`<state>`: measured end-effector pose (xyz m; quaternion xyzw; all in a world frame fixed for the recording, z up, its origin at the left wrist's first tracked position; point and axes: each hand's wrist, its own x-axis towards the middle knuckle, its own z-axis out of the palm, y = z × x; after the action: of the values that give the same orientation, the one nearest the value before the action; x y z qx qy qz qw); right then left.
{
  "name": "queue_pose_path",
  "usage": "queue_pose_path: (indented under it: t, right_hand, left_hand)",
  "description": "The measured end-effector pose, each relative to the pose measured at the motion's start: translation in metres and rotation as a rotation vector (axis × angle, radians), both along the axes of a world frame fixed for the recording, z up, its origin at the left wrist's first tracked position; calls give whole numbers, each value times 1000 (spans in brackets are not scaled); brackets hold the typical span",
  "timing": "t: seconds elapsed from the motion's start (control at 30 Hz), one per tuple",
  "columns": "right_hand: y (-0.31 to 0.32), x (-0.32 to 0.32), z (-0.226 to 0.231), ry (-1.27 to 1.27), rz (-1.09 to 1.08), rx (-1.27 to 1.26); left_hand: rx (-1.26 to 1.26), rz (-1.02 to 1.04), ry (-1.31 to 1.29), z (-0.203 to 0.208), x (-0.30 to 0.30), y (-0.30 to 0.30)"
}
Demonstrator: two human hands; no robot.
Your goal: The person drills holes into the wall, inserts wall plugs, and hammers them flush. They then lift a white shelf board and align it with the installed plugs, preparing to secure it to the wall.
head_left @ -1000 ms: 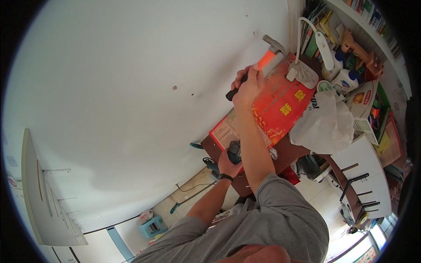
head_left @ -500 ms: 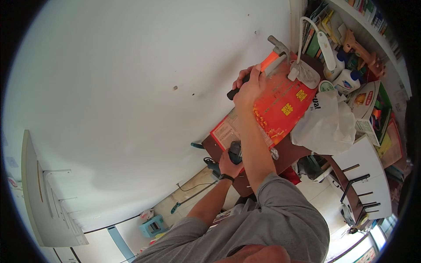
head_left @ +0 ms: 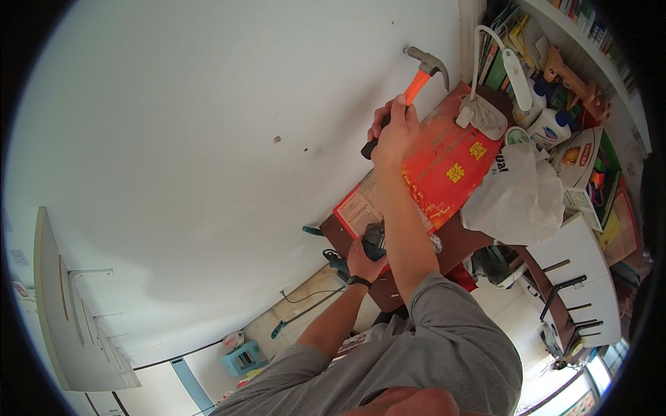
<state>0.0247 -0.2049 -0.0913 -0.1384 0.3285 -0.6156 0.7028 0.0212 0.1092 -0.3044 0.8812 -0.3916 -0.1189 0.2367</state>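
Hammer (head_left: 417, 87): grey claw head, orange shaft, black grip; held near the white wall (head_left: 208, 139), face contact uncertain from this angle. Right hand (head_left: 394, 135): wrapped around the grip. Left hand (head_left: 364, 263): fingers curled on a dark object (head_left: 375, 239) beside the brown table (head_left: 458, 243). Red package (head_left: 444, 156): smooth, yellow characters; pale printed label (head_left: 357, 209) adjacent. Bare wall extends leftward.

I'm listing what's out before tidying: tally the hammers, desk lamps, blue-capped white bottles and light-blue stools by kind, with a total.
Hammer: 1
Desk lamp: 1
Blue-capped white bottles: 2
Light-blue stool: 1
Total: 5
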Motion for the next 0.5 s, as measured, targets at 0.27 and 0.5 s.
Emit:
queue_pose_path:
  t: [0.27, 0.5]
  right_hand:
    - [-7, 3, -9, 19, 8, -3]
    - [-3, 2, -15, 39, -76, -51]
  left_hand:
    - [9, 5, 12, 5, -2, -3]
    - [1, -19, -12, 4, 0, -2]
